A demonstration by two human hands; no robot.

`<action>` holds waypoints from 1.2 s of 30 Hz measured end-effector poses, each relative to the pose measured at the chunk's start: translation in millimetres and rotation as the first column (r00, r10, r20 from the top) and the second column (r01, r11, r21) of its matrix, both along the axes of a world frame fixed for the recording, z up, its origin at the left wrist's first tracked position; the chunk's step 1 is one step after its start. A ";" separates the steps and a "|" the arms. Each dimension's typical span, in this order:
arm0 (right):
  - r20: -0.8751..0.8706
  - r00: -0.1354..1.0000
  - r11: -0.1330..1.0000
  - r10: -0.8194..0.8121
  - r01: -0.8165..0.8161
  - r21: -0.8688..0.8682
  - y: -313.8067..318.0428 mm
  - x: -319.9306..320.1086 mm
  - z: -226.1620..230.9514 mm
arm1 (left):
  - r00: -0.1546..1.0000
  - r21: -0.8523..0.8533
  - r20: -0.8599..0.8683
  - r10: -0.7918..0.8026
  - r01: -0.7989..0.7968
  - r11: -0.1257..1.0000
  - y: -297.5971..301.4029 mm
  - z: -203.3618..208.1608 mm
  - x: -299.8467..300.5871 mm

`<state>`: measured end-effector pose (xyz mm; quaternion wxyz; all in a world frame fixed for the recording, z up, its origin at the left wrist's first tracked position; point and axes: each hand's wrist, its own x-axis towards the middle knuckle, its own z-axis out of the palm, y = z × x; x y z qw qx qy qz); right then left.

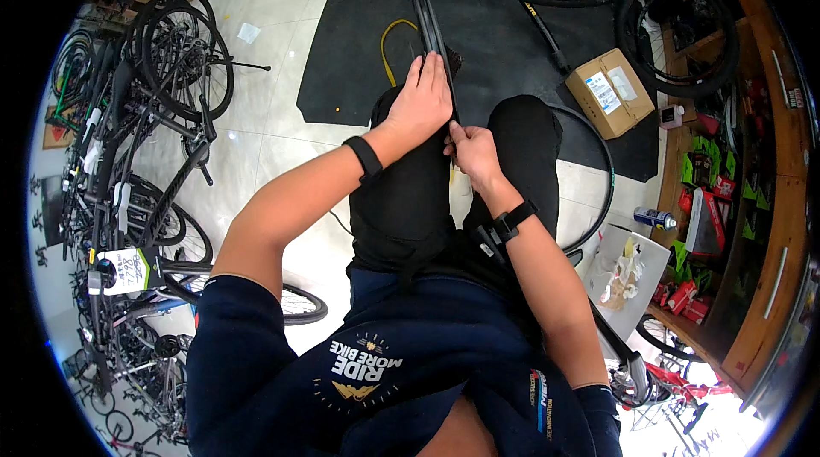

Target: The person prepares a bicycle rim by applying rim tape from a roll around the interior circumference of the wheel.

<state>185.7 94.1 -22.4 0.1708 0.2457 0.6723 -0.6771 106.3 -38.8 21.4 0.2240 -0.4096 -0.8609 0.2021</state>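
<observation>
A long, narrow black bicycle rim [424, 17], seen edge-on, stands between my knees and runs away over the dark mat [342, 55]. My left hand [422, 102] lies along it, fingers stretched out and flat against its upper edge. Closer to me, my right hand [472, 152] is closed, thumb and fingers pinching the near part of the rim. What else the right fingertips may hold is hidden. Beside the left fingers, a thin yellow strip [387, 47] curves over the mat.
An open-topped view of a cardboard box [610, 94] is at the right of the mat. Bicycle wheels [679, 37] lie at the far right, and a black tyre [608, 175] curves past my right knee. Bicycles [184, 73] crowd the left; shelves [735, 201] line the right.
</observation>
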 end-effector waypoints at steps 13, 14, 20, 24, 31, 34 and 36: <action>-0.164 0.986 1.000 -0.014 0.014 -0.003 -0.2 -10.3 -5.8 | 0.337 0.409 0.912 -0.232 -0.762 0.502 -8.1 2.0 -38.2; -0.164 0.986 1.000 -0.015 0.017 0.006 -0.4 -11.5 -4.6 | 0.144 0.300 0.938 -0.316 -0.795 0.527 -9.4 -7.7 -43.7; -0.106 0.994 0.998 0.006 0.000 0.056 7.2 -13.1 8.1 | 0.144 0.302 0.900 -0.411 -0.886 0.353 4.8 -11.4 -50.9; -0.306 0.950 0.998 -0.052 0.039 -0.047 6.5 -16.5 30.9 | 0.201 0.321 0.912 -0.359 -0.892 0.319 5.4 10.8 -60.7; -0.386 0.921 0.999 0.044 -0.042 0.014 10.8 -21.3 73.2 | 0.123 0.232 0.868 -0.481 -0.957 0.174 12.0 37.3 -78.7; -0.410 0.910 0.998 0.059 -0.067 -0.005 9.1 -24.4 71.0 | 0.126 0.231 0.890 -0.438 -0.953 0.197 12.6 41.0 -88.2; -0.404 0.911 0.996 0.084 -0.091 0.002 7.1 -27.4 72.0 | 0.135 0.239 0.904 -0.406 -0.946 0.217 8.0 31.8 -100.7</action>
